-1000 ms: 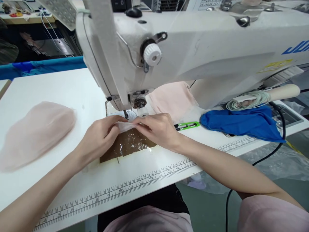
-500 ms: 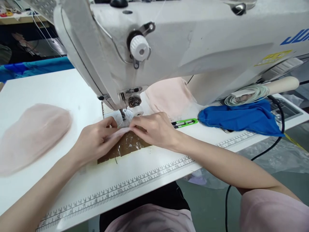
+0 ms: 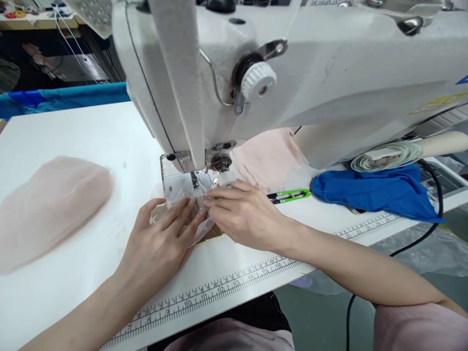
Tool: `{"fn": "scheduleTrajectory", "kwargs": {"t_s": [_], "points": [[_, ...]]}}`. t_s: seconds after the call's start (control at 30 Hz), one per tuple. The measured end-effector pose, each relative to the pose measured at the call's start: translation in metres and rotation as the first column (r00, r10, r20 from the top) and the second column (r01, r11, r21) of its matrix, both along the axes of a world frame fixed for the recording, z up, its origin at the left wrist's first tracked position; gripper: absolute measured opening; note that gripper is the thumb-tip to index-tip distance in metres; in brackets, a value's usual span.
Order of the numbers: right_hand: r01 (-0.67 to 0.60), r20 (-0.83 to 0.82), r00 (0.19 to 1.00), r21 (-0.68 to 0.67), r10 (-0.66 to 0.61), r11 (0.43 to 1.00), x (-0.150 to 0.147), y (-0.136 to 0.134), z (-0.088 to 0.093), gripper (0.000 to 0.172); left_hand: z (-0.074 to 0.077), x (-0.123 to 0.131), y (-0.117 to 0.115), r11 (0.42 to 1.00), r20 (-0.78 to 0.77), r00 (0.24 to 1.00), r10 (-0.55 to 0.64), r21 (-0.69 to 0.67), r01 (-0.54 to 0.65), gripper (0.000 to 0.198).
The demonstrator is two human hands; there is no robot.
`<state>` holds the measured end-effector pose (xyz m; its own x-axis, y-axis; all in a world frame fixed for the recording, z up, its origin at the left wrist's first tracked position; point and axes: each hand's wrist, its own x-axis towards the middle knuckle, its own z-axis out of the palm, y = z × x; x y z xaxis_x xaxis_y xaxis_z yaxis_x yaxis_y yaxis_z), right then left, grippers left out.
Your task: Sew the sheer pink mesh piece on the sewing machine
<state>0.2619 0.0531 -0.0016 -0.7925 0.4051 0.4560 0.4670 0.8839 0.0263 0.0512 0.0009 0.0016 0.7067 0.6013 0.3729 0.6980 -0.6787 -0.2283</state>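
Note:
A thin, see-through piece of pale fabric lies on the sewing machine's bed, just in front of the presser foot. My left hand rests on it from the left, palm down, fingers stretched out and slightly apart. From the right, my right hand pinches the fabric's edge beside the foot with its fingers together. Its fingertips are close to those of my left hand. Fingers cover much of the fabric, so its full outline is hidden. The white sewing machine reaches over both hands.
Another sheer pink piece lies on the table at left. Pink fabric sits behind my right hand. Green thread snips and a blue cloth lie to the right. A printed ruler runs along the front edge.
My left hand has gone from pinching the fabric to lying flat over it with fingers extended. The fabric is now lower, against the bed. The camera view has shifted a little.

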Motion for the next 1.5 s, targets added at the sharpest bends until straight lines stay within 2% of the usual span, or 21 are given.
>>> {"fn": "scheduleTrajectory", "kwargs": {"t_s": [0.37, 0.6, 0.83, 0.97, 1.2, 1.5], "points": [[0.032, -0.073, 0.997, -0.045, -0.036, 0.998, -0.003, 0.005, -0.005, 0.022, -0.005, -0.003, 0.011, 1.000, 0.086, 0.996, 0.018, -0.024, -0.016, 0.026], [0.055, -0.071, 0.995, -0.107, -0.062, 0.993, -0.005, 0.013, -0.008, 0.021, -0.007, -0.009, 0.024, 1.000, 0.069, 0.998, 0.008, -0.021, -0.007, 0.031], [0.125, -0.037, 0.991, -0.079, -0.128, 0.989, -0.009, 0.022, -0.009, 0.021, -0.011, -0.013, 0.036, 0.999, 0.078, 0.996, 0.032, -0.018, -0.030, 0.032], [0.152, -0.024, 0.988, -0.061, -0.154, 0.986, -0.010, 0.022, -0.011, 0.022, -0.011, -0.011, 0.033, 0.997, 0.075, 0.994, 0.075, -0.035, -0.073, 0.031], [0.077, -0.004, 0.997, 0.076, -0.077, 0.994, -0.005, 0.015, -0.014, 0.032, -0.004, -0.006, 0.016, 0.999, 0.065, 0.997, 0.036, -0.001, -0.036, 0.032], [0.088, 0.009, 0.996, 0.118, -0.090, 0.989, -0.004, 0.015, -0.015, 0.031, -0.006, -0.011, 0.019, 0.998, 0.086, 0.996, 0.040, -0.059, -0.035, 0.034]]}}
